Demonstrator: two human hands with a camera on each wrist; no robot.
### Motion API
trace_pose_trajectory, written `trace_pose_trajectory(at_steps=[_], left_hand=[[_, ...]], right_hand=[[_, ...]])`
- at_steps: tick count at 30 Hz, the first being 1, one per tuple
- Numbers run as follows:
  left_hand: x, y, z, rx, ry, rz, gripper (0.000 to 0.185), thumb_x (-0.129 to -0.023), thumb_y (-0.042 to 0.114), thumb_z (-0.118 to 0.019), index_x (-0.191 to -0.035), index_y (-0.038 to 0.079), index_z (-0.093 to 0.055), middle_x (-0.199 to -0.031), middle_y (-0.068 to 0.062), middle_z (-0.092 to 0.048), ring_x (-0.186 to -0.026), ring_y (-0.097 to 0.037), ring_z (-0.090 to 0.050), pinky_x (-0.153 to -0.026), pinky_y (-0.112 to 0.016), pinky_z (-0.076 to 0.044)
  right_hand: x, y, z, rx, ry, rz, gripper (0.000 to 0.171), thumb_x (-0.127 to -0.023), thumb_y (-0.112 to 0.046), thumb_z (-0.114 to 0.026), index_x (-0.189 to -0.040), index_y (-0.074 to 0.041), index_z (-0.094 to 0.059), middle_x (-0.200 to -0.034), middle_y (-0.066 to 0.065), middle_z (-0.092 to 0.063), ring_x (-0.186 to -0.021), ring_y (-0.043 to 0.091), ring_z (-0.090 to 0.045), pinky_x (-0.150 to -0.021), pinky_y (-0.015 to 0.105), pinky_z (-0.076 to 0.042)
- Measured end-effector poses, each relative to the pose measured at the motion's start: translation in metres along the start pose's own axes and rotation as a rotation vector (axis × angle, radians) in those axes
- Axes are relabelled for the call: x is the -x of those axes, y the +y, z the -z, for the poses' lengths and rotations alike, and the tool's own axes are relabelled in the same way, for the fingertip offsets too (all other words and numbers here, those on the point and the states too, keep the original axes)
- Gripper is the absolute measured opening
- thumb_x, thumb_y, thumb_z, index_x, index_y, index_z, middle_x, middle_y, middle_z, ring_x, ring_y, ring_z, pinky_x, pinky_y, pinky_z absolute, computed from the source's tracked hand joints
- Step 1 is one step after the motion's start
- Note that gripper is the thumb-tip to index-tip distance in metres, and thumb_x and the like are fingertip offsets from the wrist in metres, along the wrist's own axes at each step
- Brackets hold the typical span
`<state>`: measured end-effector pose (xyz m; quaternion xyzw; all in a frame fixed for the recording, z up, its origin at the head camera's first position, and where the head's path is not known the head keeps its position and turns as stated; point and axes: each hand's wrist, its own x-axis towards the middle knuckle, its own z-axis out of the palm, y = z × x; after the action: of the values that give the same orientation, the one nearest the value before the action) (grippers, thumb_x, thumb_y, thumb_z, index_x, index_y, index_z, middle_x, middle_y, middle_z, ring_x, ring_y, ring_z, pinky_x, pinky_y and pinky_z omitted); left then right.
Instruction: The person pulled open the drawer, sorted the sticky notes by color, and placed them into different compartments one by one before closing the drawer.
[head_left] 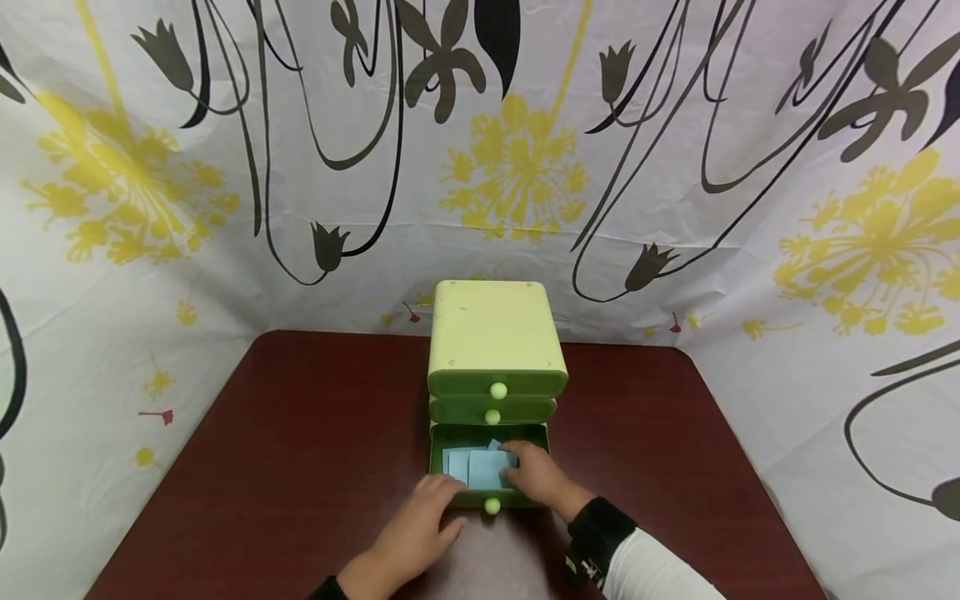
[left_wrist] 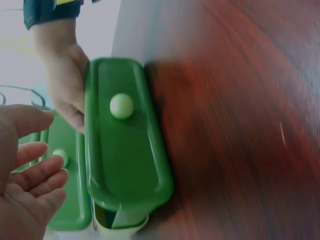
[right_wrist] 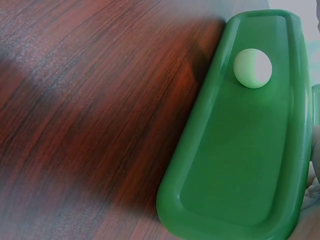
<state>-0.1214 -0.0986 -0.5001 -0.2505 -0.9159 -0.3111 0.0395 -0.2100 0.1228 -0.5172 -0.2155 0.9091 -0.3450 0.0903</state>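
A small chest of drawers (head_left: 495, 325), pale yellow-green with green fronts, has its bottom drawer (head_left: 489, 500) pulled out. Light blue paper pieces (head_left: 457, 467) lie inside it. My right hand (head_left: 536, 471) reaches in from the right, thumb and fingers bent about the right edge of a squarish blue paper (head_left: 486, 469); its fingertips are partly hidden. Over the drawer's front left corner is my left hand (head_left: 420, 525), fingers loosely extended and thumb apart, holding nothing. The left wrist view shows those relaxed fingers (left_wrist: 42, 177) beside the green drawer front (left_wrist: 127, 155).
Two more drawers, with round pale knobs (head_left: 498, 391), are above the pulled-out one. The chest stands on a dark red-brown wooden table (head_left: 337, 433). Behind and at the sides hangs a white cloth (head_left: 360, 192) with yellow and grey flowers.
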Motion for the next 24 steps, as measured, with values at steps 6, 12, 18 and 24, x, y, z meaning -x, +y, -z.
trace_pose_trajectory(at_steps=[6, 12, 18, 24], left_hand=[[-0.002, -0.016, 0.009, -0.012, 0.017, 0.095, 0.037, -0.088, 0.014, -0.071, -0.121, 0.002, -0.059, -0.116, -0.008, -0.059, -0.11, -0.025, -0.054, -0.087, -0.04, -0.052], [-0.01, -0.036, 0.023, -0.037, 0.112, 0.19, 0.038, -0.085, 0.012, -0.073, -0.118, 0.0, -0.061, -0.116, -0.011, -0.06, -0.11, -0.028, -0.055, -0.09, -0.044, -0.051], [-0.023, -0.055, 0.043, -0.036, 0.143, 0.279, 0.041, -0.087, 0.014, -0.071, -0.124, 0.0, -0.059, -0.123, -0.014, -0.058, -0.117, -0.032, -0.053, -0.093, -0.047, -0.049], [-0.042, -0.068, 0.066, -0.028, 0.168, 0.322, 0.042, -0.09, 0.014, -0.067, -0.128, -0.002, -0.055, -0.127, -0.019, -0.055, -0.12, -0.036, -0.05, -0.095, -0.051, -0.047]], right_hand=[[-0.001, 0.002, 0.0, -0.006, -0.011, -0.008, 0.041, -0.088, -0.003, -0.065, -0.126, 0.01, -0.056, -0.122, 0.029, -0.056, -0.089, 0.029, -0.058, -0.071, 0.04, -0.046], [-0.001, 0.003, 0.0, -0.035, -0.009, -0.036, 0.044, -0.09, -0.004, -0.064, -0.129, 0.011, -0.053, -0.128, 0.034, -0.05, -0.091, 0.032, -0.06, -0.071, 0.041, -0.046], [0.002, 0.004, 0.002, -0.037, 0.012, -0.045, 0.042, -0.091, -0.005, -0.063, -0.129, 0.01, -0.053, -0.129, 0.032, -0.051, -0.109, 0.041, -0.057, -0.079, 0.045, -0.049], [0.011, 0.008, 0.011, -0.096, 0.102, -0.073, 0.035, -0.093, -0.007, -0.061, -0.127, 0.002, -0.058, -0.13, 0.024, -0.053, -0.114, 0.038, -0.055, -0.083, 0.046, -0.049]])
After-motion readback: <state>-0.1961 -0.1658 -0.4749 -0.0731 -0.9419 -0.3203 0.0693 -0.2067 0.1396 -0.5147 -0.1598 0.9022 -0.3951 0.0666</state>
